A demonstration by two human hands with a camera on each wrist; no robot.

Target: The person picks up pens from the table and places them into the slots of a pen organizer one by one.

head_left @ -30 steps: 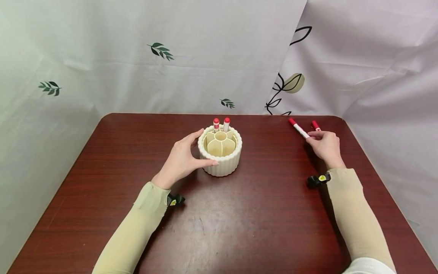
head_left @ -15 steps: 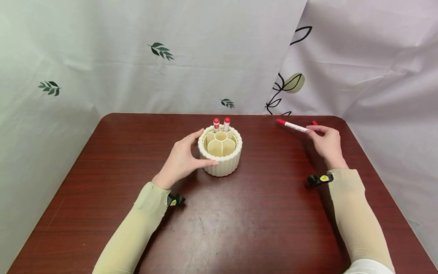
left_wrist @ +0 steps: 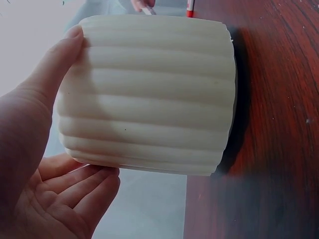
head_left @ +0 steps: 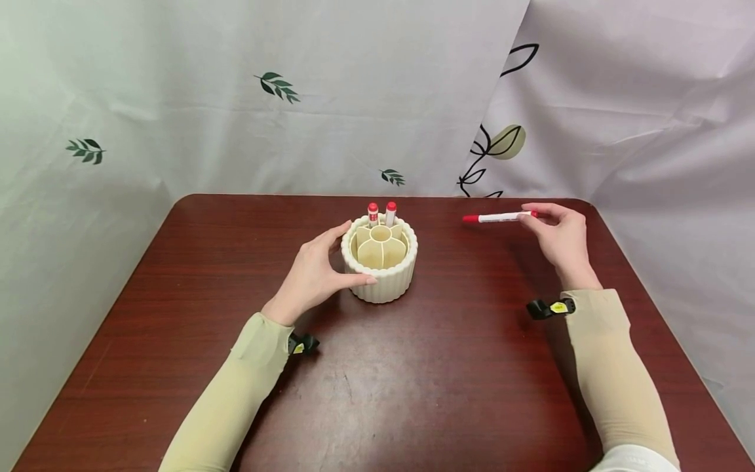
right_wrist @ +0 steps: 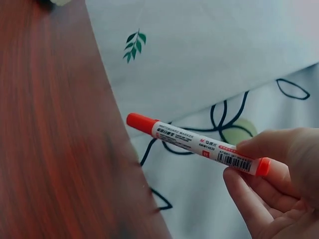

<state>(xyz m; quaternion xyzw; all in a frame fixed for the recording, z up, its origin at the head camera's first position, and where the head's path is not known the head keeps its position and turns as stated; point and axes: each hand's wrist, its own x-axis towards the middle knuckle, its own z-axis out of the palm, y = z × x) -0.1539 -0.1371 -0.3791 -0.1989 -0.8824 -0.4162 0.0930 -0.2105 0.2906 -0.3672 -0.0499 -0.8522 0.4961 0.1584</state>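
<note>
A cream, ribbed pen holder (head_left: 386, 283) with flower-shaped compartments stands upright on the table. My left hand (head_left: 314, 274) grips it from the left, thumb on the near side and fingers round the far side. In the left wrist view its fluted wall (left_wrist: 149, 94) fills the middle. Two red-capped markers (head_left: 390, 215) stand in the back compartments. Over at the far right, my right hand (head_left: 563, 239) pinches a white whiteboard marker (head_left: 500, 217) near its rear end. The right wrist view shows this marker's red cap (right_wrist: 142, 122) pointing away from the fingers.
The dark red wooden table (head_left: 442, 367) ends at the back against a white leaf-print cloth (head_left: 330, 131). More cloth (head_left: 678, 216) hangs along the right side. A black wrist camera (head_left: 548, 308) sits below the right hand, another (head_left: 303, 344) at the left cuff.
My right hand has lifted the marker and turned it, its red cap swinging left until the marker lies nearly level across the head view. My left hand and the pen holder have stayed put.
</note>
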